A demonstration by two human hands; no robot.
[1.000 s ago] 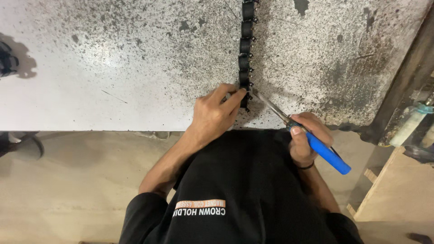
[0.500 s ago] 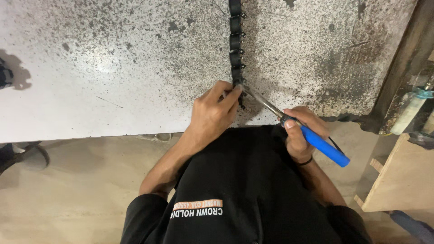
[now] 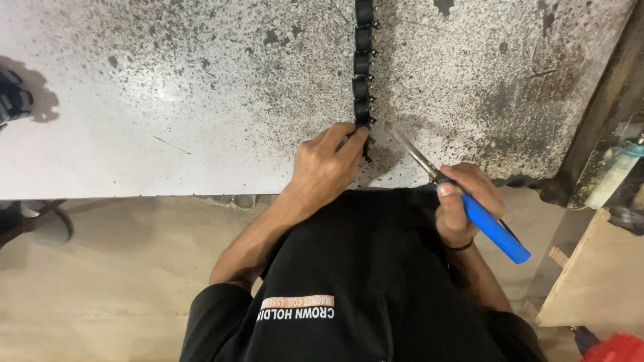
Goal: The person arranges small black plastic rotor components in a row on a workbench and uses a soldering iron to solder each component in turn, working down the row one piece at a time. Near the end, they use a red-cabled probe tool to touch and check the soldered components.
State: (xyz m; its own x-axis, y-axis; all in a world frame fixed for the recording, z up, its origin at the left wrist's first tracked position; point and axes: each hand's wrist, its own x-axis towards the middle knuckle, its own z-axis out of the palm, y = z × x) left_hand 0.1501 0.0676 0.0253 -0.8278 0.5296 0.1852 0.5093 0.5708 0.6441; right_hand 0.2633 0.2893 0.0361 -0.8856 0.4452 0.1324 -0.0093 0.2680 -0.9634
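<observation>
A row of small black cylindrical parts (image 3: pixel 362 64) lies in a line down the middle of a white, black-speckled table (image 3: pixel 168 107). My left hand (image 3: pixel 325 164) rests on the table's near edge, its fingertips pinching the nearest black part in the row. My right hand (image 3: pixel 463 201) grips a tool with a blue handle (image 3: pixel 493 228). The tool's thin metal shaft (image 3: pixel 412 151) points up and left, its tip close beside the part under my left fingers.
A dark metal post (image 3: pixel 597 114) runs along the table's right side. A wooden board (image 3: pixel 597 281) stands at the lower right, with a red object (image 3: pixel 614 348) below it. A dark item (image 3: pixel 13 100) sits at the table's left edge. Light wooden floor lies below.
The view has shifted, so the row of parts and both hands sit slightly left and lower in frame. The hands keep the same grip and pose.
</observation>
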